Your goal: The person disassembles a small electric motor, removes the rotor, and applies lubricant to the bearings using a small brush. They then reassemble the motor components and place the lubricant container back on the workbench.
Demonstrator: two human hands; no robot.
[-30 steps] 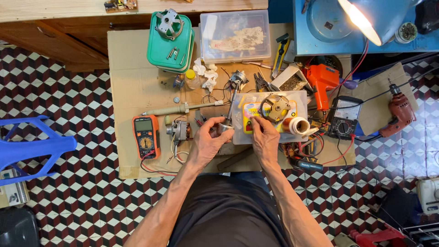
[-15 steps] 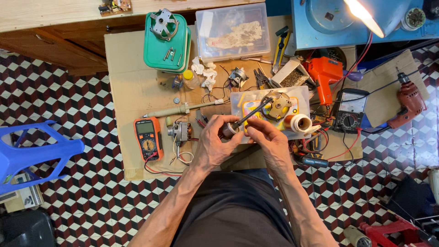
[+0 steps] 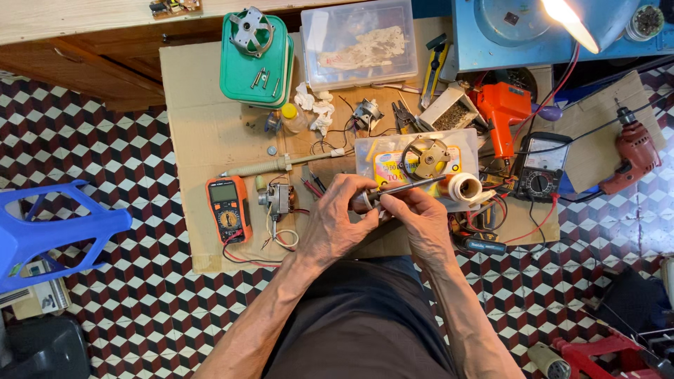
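Far left I see a blue plastic stool (image 3: 49, 231) on the patterned tile floor, well apart from the work. On the cardboard sheet (image 3: 203, 133), an orange multimeter (image 3: 228, 209) lies near its left edge, with a small motor (image 3: 275, 200) just beside it and a soldering iron (image 3: 281, 165) lying above them. A green tin (image 3: 256, 67) sits at the back. My left hand (image 3: 340, 224) has its fingers curled and pressed tight around the handle of a screwdriver (image 3: 397, 191), whose shaft points right over a clear plastic box (image 3: 414, 168). My right hand (image 3: 421, 224) touches the left, fingertips pinching the shaft near the handle. A round metal rotor (image 3: 426, 157) and a white tape roll (image 3: 463, 188) rest on that box, just past the tip. Farther right lie an orange glue gun (image 3: 504, 112), a black analog meter (image 3: 539, 168) and a red drill (image 3: 632, 151).
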